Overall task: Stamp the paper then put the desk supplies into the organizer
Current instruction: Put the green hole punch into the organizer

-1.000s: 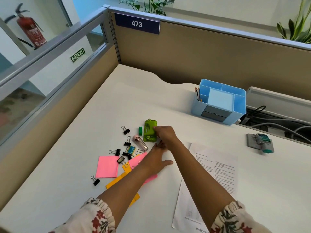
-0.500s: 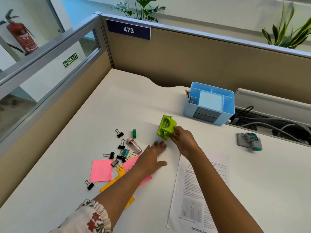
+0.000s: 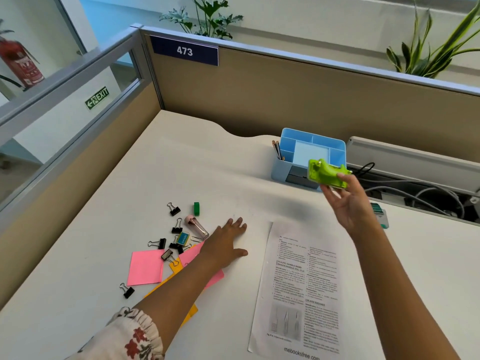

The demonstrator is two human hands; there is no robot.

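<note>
My right hand (image 3: pixel 349 203) holds a lime-green hole punch (image 3: pixel 326 174) in the air, just in front of the blue organizer (image 3: pixel 311 141). Flat on the desk, my left hand (image 3: pixel 226 242) rests with straight fingers, beside the printed paper (image 3: pixel 298 281). Left of that hand lie several black binder clips (image 3: pixel 174 210), a green eraser (image 3: pixel 196 208), a pink and metal clip-like item (image 3: pixel 196 226), a small teal item (image 3: pixel 182 239), and pink (image 3: pixel 145 267) and orange sticky notes (image 3: pixel 191 311). The stamp (image 3: pixel 381 216) sits behind my right wrist, mostly hidden.
Pencils (image 3: pixel 277 149) stand in the organizer's left slot. A cable tray with grey cables (image 3: pixel 428 193) runs along the back right of the desk. Beige partition walls (image 3: pixel 259 100) close off the back and left sides.
My right hand has lifted the green hole punch off the desk and carried it right and back, up to the organizer. My left hand has stayed flat on the desk.
</note>
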